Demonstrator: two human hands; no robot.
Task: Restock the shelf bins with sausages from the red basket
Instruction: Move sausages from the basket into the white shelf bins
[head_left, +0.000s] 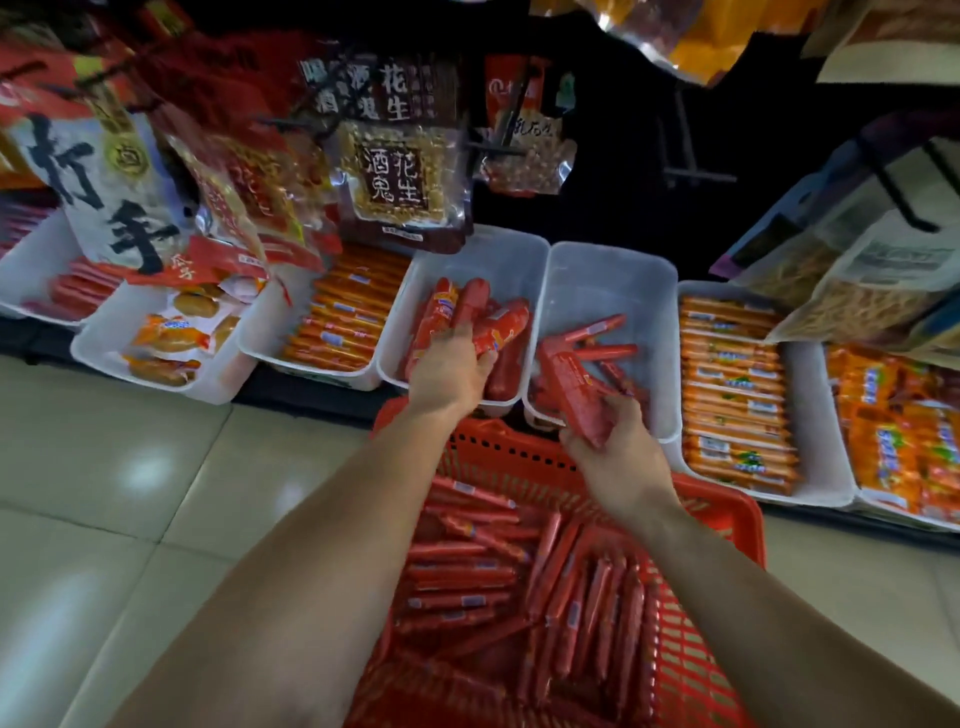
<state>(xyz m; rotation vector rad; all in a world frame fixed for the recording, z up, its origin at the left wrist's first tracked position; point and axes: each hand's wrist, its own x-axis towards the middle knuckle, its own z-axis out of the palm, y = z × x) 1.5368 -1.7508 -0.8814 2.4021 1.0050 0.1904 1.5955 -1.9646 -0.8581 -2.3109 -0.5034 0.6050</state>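
The left hand (449, 371) grips fat sausages (470, 317) in a bin (488, 260); the right hand (615, 441) fingers clamp a thin sausage bundle (571, 384).

Thin red sausages (519, 587) fill the red basket (727, 519); several lie in a clear bin (613, 280).

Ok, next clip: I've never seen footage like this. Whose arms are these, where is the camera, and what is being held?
There is no machine here. A person wears one wide-angle camera on the head, and it looks down at their own bare hands in front of a shop shelf. The left hand grips thick red sausages in one clear bin. The right hand grips a bundle of thin sausages at the near edge of the neighbouring bin. Below them a red basket holds many more thin ones. To the right, orange packs fill further bins, and snack bags hang above.
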